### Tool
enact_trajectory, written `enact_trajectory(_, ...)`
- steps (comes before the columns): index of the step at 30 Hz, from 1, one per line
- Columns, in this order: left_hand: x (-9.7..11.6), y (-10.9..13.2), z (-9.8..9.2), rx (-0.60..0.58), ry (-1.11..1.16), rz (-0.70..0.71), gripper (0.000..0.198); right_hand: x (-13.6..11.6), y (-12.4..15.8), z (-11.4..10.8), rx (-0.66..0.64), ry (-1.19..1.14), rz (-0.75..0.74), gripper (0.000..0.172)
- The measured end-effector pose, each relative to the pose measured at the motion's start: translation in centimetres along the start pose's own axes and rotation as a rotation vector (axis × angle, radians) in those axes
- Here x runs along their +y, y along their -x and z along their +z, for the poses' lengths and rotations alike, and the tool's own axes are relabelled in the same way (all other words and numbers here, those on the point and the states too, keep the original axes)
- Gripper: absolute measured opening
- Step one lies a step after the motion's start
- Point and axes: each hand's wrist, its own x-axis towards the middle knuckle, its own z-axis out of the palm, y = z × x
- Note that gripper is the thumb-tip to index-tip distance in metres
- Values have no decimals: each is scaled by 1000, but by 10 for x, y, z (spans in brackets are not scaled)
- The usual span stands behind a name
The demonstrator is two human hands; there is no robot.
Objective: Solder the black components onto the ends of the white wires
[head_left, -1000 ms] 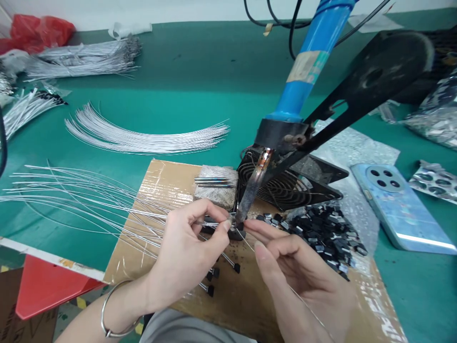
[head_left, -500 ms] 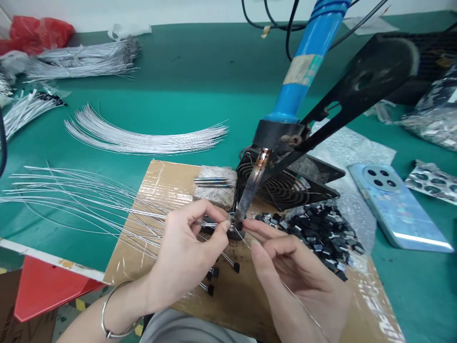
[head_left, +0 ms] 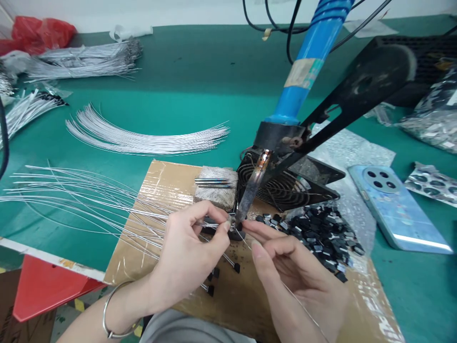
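Observation:
A blue-handled soldering iron (head_left: 299, 90) is fixed in a black metal stand (head_left: 357, 95), its tip pointing down between my hands. Just left of the tip, my left hand (head_left: 200, 243) pinches a thin white wire; the wire's end is hidden by the fingertips. My right hand (head_left: 296, 281) is closed on a thin strand of solder wire (head_left: 302, 305) that runs up to the tip and back across the palm. Under the left hand lie several wires with small black connectors (head_left: 236, 267) on their ends.
A pile of black connectors (head_left: 324, 238) lies right, beside a small black fan (head_left: 278, 183). White wires (head_left: 143, 143) lie on the green mat; more spread over the cardboard (head_left: 143, 186). A stone-like block (head_left: 216, 193) carries thin metal rods. A blue phone (head_left: 400, 207) rests at right.
Both hands stay at the iron's tip with almost no movement. The view has shifted very slightly.

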Motion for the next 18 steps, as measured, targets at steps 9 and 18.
enact_trajectory(9,-1,1,-1,-1,29,14,11,0,0,0,2,11,6,23)
enact_trajectory(18,1,0,-1,4,19,10,11,0,0,-2,-7,33,-4,23)
